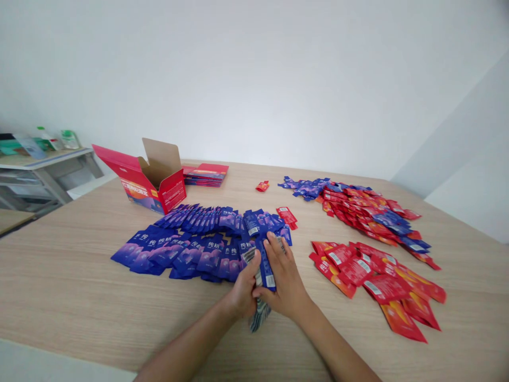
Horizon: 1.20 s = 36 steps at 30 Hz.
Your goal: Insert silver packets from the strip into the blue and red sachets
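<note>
Between my left hand (243, 291) and my right hand (287, 281) is a stack of blue sachets (265, 269), held upright at a tilt just above the table. My left thumb presses along its near side, and the right fingers lie across its far side. Edges of many packets show as thin stripes below my palms. Directly behind and to the left, rows of blue-purple sachets (194, 257) overlap on the table, their fronts up. A single red sachet (287, 216) lies beyond my right hand.
An open red box (173, 192) stands at the left back, beside a stack of flat red cartons (209, 172). Red sachets (358, 265) lie at right, with a mixed red and blue pile (358, 209) behind. A small red packet (262, 185) lies near the wall.
</note>
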{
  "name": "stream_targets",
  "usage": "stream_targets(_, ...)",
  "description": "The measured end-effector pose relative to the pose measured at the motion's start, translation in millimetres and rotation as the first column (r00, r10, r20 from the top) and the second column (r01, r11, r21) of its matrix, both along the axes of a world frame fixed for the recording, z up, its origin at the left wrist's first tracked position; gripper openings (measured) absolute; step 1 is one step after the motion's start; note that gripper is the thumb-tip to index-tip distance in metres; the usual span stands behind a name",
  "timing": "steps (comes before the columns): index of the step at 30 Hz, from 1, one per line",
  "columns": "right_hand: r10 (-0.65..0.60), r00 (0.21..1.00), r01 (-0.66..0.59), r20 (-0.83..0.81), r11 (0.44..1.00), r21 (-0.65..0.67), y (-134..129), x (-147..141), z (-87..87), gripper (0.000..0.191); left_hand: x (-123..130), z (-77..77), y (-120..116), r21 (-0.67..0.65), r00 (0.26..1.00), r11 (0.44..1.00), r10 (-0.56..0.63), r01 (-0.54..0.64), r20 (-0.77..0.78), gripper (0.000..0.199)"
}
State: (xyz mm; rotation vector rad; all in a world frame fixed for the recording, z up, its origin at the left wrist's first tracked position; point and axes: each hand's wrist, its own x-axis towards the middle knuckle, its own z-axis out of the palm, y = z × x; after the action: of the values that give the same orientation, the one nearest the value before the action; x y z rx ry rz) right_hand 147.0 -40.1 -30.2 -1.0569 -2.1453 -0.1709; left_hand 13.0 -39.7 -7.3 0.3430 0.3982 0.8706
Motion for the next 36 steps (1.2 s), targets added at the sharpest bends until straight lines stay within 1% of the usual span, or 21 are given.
stream_targets(2, 0.034, 0.997, -0.034, 0.071, 0.999, 0.000, 2, 4, 1.6, 0.102, 1, -2.4, 0, 0.020, 1.000, 1.000, 0.020, -0.020, -0.007, 0.036)
stream_targets(4, 0.074, 0.989, -0.074, 0.126, 0.997, -0.005, 3, 8, 4.2, 0.111, 1, -5.0, 0, 0.035, 0.997, 0.997, 0.071, -0.071, -0.021, 0.035)
stream_targets(6, 0.105, 0.981, -0.108, 0.164, 0.994, 0.007, 5, 11, 6.4, 0.116, 0, -7.6, 1, 0.051, 0.992, 0.992, 0.119, -0.117, -0.033, 0.036)
stream_targets(8, 0.140, 0.972, -0.146, 0.190, 0.989, 0.022, 6, 13, 7.3, 0.113, 0, -9.5, 2, 0.065, 0.990, 0.988, 0.141, -0.139, -0.023, 0.039)
stream_targets(11, 0.180, 0.957, -0.187, 0.228, 0.982, 0.009, 6, 12, 6.9, 0.102, -2, -10.0, 3, 0.057, 0.993, 0.992, 0.116, -0.116, 0.002, 0.040)
stream_targets(14, 0.192, 0.944, -0.203, 0.267, 0.979, 0.013, 5, 9, 7.4, 0.099, -6, -8.1, 8, 0.018, 0.997, 0.997, 0.072, -0.072, 0.016, 0.034)
stream_targets(16, 0.202, 0.934, -0.215, 0.294, 0.976, 0.013, 3, 6, 8.6, 0.097, -11, -5.6, 12, -0.025, 0.997, 0.997, 0.075, -0.075, 0.016, 0.028)
stream_targets(19, 0.214, 0.923, -0.231, 0.319, 0.973, 0.015, 1, 2, 9.3, 0.092, -20, 0.3, 19, -0.096, 0.987, 0.982, 0.160, -0.160, -0.005, 0.020)
stream_targets(21, 0.220, 0.921, -0.242, 0.323, 0.970, 0.031, 1, 0, 7.4, 0.089, -24, 4.5, 22, -0.127, 0.973, 0.965, 0.231, -0.230, -0.010, 0.019)
stream_targets(24, 0.221, 0.922, -0.250, 0.319, 0.967, 0.052, 1, -1, 1.5, 0.088, -26, 8.4, 23, -0.138, 0.963, 0.954, 0.268, -0.266, -0.006, 0.020)
stream_targets(27, 0.212, 0.931, -0.247, 0.296, 0.965, 0.086, 2, -3, -5.0, 0.093, -26, 8.5, 21, -0.124, 0.973, 0.966, 0.228, -0.228, -0.015, 0.028)
stream_targets(30, 0.198, 0.945, -0.236, 0.259, 0.964, 0.123, 2, -4, -9.2, 0.096, -26, 5.8, 20, -0.086, 0.989, 0.986, 0.147, -0.146, -0.002, 0.042)
stream_targets(33, 0.201, 0.956, -0.232, 0.214, 0.964, 0.129, 1, -5, -10.0, 0.093, -25, 0.1, 19, 0.011, 0.996, 0.997, 0.075, -0.075, 0.039, 0.054)
stream_targets(36, 0.192, 0.970, -0.213, 0.147, 0.967, 0.138, 1, -5, -9.6, 0.089, -23, -9.3, 16, 0.135, 0.997, 0.990, 0.017, -0.028, 0.077, 0.071)
